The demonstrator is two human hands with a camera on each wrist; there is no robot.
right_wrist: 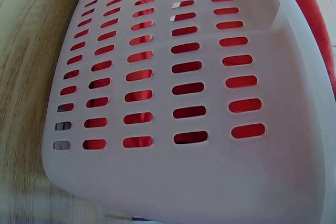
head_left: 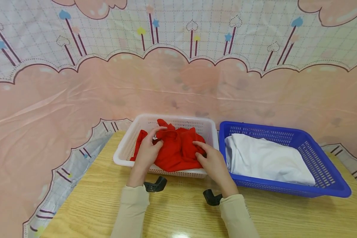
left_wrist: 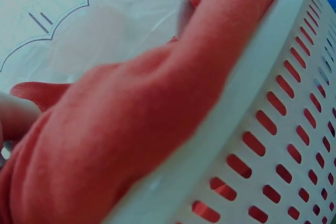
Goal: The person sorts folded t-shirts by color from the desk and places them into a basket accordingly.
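Observation:
A crumpled red cloth garment (head_left: 171,153) lies heaped in the white plastic basket (head_left: 123,161), with its near edge draped at the front rim. My left hand (head_left: 145,152), wearing a ring, grips the garment's left part between thumb and fingers. On the right side, my right hand (head_left: 213,161) pinches a fold of it. The left wrist view shows the red cloth (left_wrist: 131,108) bulging along the rim, with part of a finger at the left edge. Only the slotted basket wall (right_wrist: 157,177) and some red cloth fill the right wrist view; the right hand is hidden there.
Right of the white basket stands a blue basket (head_left: 327,190) with folded white cloth (head_left: 264,158) in it. Both rest on a wooden table (head_left: 178,211). A patterned curtain (head_left: 178,82) hangs behind. A black bracket (head_left: 157,185) sits at each wrist.

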